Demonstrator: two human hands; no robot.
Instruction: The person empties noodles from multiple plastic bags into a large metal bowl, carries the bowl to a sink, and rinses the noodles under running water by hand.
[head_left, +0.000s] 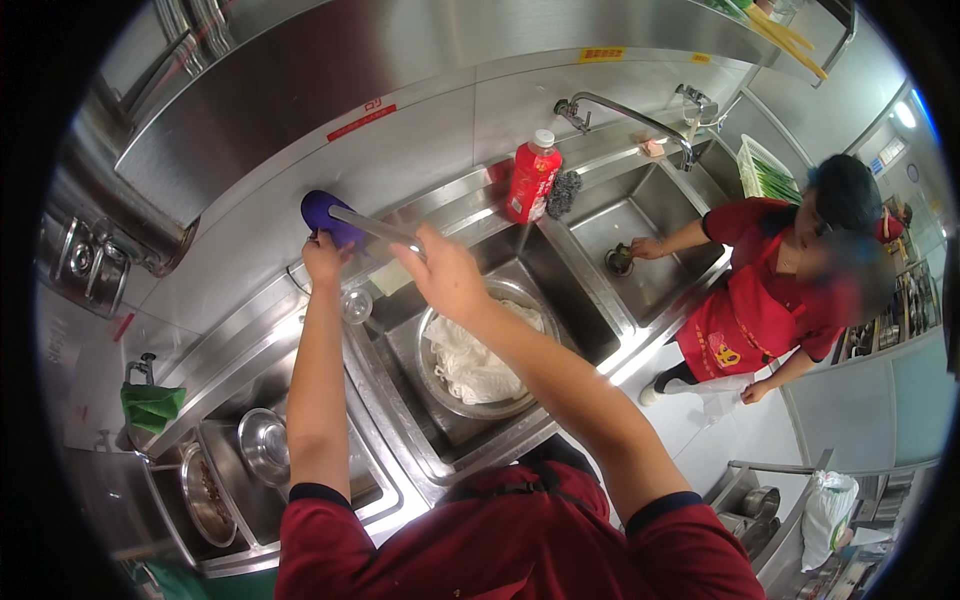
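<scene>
At the back wall, my left hand grips the lower edge of a purple cloth, which is bunched around the far end of a shiny metal tube, seemingly a tap spout. My right hand is closed on the tube's near end. Below my right forearm, a round metal basin sits in the middle sink and holds white cloth-like material. A small clear or metal dish and a pale flat sponge or cloth lie on the ledge near my left wrist.
A red bottle and a steel-wool scourer stand behind the sink. A co-worker in red reaches into the right sink. Metal bowls occupy the left sinks. A green cloth hangs at the left tap.
</scene>
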